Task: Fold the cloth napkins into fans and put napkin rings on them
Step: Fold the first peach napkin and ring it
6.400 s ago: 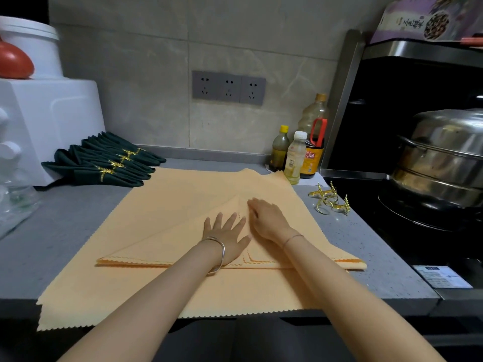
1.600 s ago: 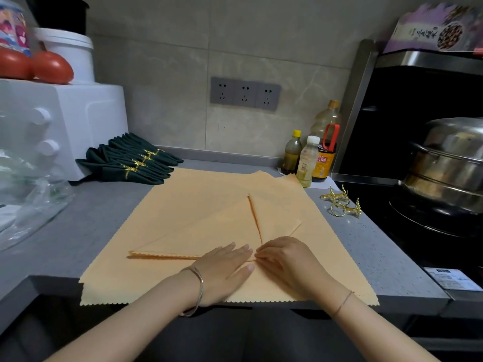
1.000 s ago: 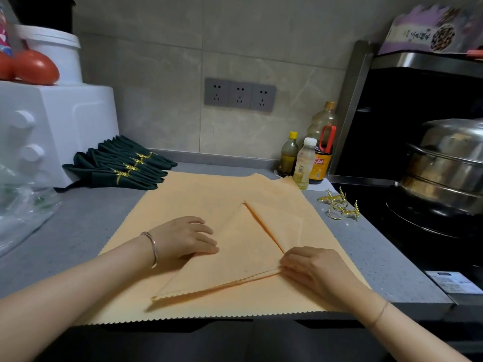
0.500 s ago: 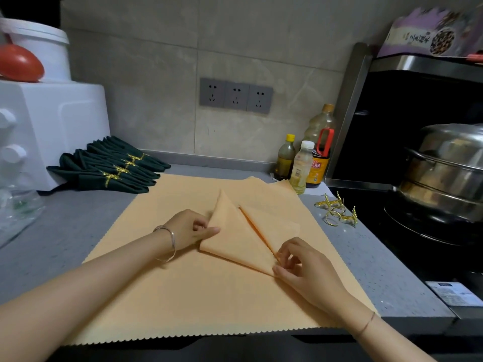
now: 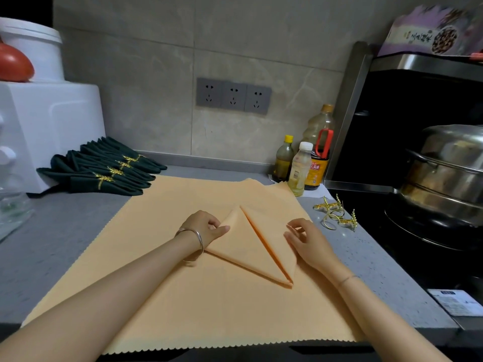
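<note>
An orange napkin (image 5: 243, 246), folded into a narrow kite shape with its point toward me, lies on a stack of flat orange napkins (image 5: 198, 304). My left hand (image 5: 206, 227) pinches its upper left edge. My right hand (image 5: 304, 237) has its fingers curled at the right flap's corner, pinching it. Several gold leaf-shaped napkin rings (image 5: 334, 212) lie on the counter to the right. Finished dark green fans with gold rings (image 5: 104, 173) sit at the back left.
A grey counter (image 5: 57, 239) bears a white appliance (image 5: 41, 131) at left, and three bottles (image 5: 305, 163) at the back. A black hob with a steel steamer pot (image 5: 449, 173) is at right. A clear plastic bag (image 5: 10, 207) lies far left.
The wide triangle was folded inward from the right, then from the left, into a narrow kite. Since half a second ago my right hand moved from the bottom tip up to the right corner.
</note>
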A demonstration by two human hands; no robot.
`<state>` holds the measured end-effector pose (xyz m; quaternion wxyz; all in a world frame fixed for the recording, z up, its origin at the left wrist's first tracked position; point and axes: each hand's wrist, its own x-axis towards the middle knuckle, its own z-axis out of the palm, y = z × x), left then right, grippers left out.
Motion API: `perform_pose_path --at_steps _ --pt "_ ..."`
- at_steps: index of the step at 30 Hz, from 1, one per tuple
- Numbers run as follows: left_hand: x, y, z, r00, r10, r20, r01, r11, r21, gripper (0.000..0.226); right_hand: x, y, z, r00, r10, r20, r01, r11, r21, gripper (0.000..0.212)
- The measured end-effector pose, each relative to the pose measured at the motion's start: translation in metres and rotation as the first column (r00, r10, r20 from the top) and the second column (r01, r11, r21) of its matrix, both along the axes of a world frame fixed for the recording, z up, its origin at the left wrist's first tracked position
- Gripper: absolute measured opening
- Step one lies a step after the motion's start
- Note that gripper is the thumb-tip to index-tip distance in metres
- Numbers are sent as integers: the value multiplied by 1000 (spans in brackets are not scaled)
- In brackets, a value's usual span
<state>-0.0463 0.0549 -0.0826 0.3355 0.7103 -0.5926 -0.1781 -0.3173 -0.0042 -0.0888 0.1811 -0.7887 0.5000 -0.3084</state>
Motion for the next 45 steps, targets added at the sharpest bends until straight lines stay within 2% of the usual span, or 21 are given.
perform_pose_path --at_steps 5,9,12,14,17,19,21,25,28,31,37,38,40,42,43,45 --pt "-4 -11 0 997 33 70 -34 999 9 23 -2 -8 6 1000 -30 10 29 999 45 25" --pt "-7 -21 2 991 55 121 -53 998 -18 17 -2 2 8 998 -23 63 19 997 69 19" --pt "-9 -26 2 993 60 101 -58 998 -25 13 2 14 8 986 56 158 -77 989 129 17" --pt "-11 -25 3 989 58 135 -55 998 -24 13 7 19 9 985 83 152 -104 986 133 17" --pt "-19 -10 7 955 28 294 -32 999 9 39 19 16 14 997 37 62 -41 997 60 21" --pt "-28 9 12 948 -32 316 10 997 71 57 28 11 17 996 11 84 -17 997 75 24" --pt "-39 31 15 945 -96 311 48 986 159 65 39 4 17 991 -3 130 -12 993 114 26" --pt "-57 64 11 939 -138 316 36 951 309 77 57 -5 9 964 -20 266 -24 987 162 19" --pt "-63 72 3 919 -136 370 10 946 323 76 60 -6 1 927 -68 368 11 988 155 17" --pt "-70 70 -5 898 -127 422 -16 948 318 69 58 -6 -4 913 -108 394 61 990 130 14" --pt "-77 67 -10 863 -113 492 -52 949 309 57 61 -5 -2 949 -104 297 73 991 111 11" --pt "-77 68 -9 860 -111 497 -54 951 305 56 60 -3 -1 963 -97 252 81 994 76 11" --pt "-78 70 -9 856 -106 506 -59 953 298 55 57 3 2 992 -41 117 52 994 -93 15" --pt "-78 71 -9 854 -101 511 -62 954 292 55 58 13 6 992 123 -20 -125 967 -222 26" --pt "-78 71 -9 853 -100 512 -60 956 287 55 59 18 8 967 225 -122 -247 942 -225 32" --pt "-78 72 -9 850 -93 518 -59 961 270 55 61 29 6 869 383 -314 -436 892 -117 42"
